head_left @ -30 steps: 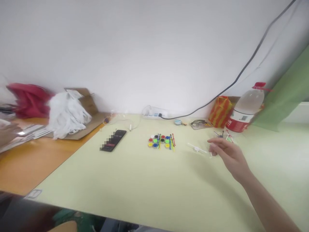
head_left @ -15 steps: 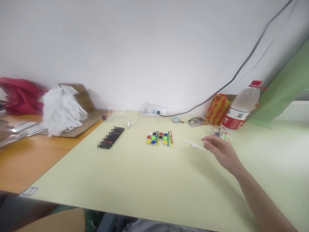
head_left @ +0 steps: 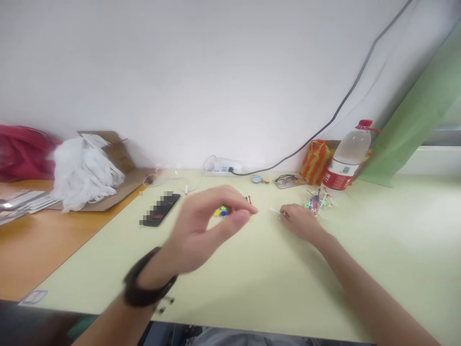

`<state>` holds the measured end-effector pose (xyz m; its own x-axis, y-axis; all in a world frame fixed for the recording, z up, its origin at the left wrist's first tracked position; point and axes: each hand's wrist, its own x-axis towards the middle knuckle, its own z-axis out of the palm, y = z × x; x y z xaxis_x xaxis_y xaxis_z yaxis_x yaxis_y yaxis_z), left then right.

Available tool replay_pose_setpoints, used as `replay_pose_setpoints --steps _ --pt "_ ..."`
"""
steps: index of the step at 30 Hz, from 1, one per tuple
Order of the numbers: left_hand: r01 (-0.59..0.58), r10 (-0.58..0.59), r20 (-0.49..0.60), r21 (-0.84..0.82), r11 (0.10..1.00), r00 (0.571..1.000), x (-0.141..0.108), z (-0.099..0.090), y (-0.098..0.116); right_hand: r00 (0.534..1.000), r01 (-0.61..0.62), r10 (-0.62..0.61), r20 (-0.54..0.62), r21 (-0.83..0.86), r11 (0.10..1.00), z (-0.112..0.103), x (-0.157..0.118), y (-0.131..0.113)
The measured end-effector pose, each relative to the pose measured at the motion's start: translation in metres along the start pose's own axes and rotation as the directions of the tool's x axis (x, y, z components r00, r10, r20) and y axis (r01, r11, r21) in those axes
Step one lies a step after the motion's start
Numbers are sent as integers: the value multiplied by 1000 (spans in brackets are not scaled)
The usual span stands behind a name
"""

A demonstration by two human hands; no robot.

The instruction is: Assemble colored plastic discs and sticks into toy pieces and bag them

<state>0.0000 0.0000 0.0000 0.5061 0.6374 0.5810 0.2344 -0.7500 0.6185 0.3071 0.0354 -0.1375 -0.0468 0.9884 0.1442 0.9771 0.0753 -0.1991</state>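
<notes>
Clamping a white stick [head_left: 275, 211] within the grip of the right hand [head_left: 303, 223]; reaching over the desk [head_left: 230, 293] with the left hand [head_left: 196, 235], with grip closure unclear.

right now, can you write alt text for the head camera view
A left hand wearing a black wristband partly hides small round coloured pieces on a pale green table, while the right hand touches a thin white stick. A large clear plastic bottle with a red cap stands beyond.
</notes>
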Motion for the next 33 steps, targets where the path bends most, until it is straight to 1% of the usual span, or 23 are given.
replay_pose_setpoints --steps 1,3,4,6,7,9,10,11,13,15,18,22,24,27,31,33 --pt "12 -13 60 12 1000 998 2 10 -10 1000 8 -8 -9 18 1000 2 -1 -1" --pt "53 -63 178 63 997 982 2 34 -39 999 29 -26 -26 118 993 6 -4 -5" --pt "76 -95 199 100 992 975 0 48 -56 999 41 -37 -26 193 980 7 -6 -7" --pt "113 -138 192 133 985 972 -7 72 -87 997 70 -70 -12 362 929 7 -10 -14" --pt "124 -148 182 137 983 972 -13 81 -99 995 91 -100 -3 443 892 7 -13 -18" --pt "109 -129 126 154 982 984 -23 91 -115 983 140 -185 20 569 810 5 -20 -28" --pt "90 -109 113 167 982 988 -28 93 -118 971 163 -235 39 612 774 3 -24 -33" --pt "69 -91 122 171 983 988 -31 92 -118 957 182 -284 58 643 744 1 -28 -37" --pt "34 -63 179 157 987 982 -34 87 -115 928 204 -361 90 687 697 -1 -33 -44" --pt "-2 -33 254 134 991 967 -33 82 -111 910 203 -398 114 715 669 -3 -36 -47" --pt "-28 -9 321 111 993 947 -30 81 -108 905 180 -402 138 733 656 -3 -37 -47" --pt "-2 -26 341 80 997 940 -31 86 -113 901 172 -410 142 751 637 -6 -34 -44" --pt "12 -34 345 65 998 938 -32 88 -115 907 180 -402 124 749 638 -8 -33 -42" --pt "18 -34 343 51 999 939 -34 89 -117 923 190 -373 96 728 658 -9 -31 -36" --pt "14 -36 364 62 998 931 -34 86 -117 926 179 -357 121 691 700 -7 -28 -28" --pt "9 -39 343 88 996 939 -33 84 -120 930 175 -346 128 672 719 -7 -27 -24"
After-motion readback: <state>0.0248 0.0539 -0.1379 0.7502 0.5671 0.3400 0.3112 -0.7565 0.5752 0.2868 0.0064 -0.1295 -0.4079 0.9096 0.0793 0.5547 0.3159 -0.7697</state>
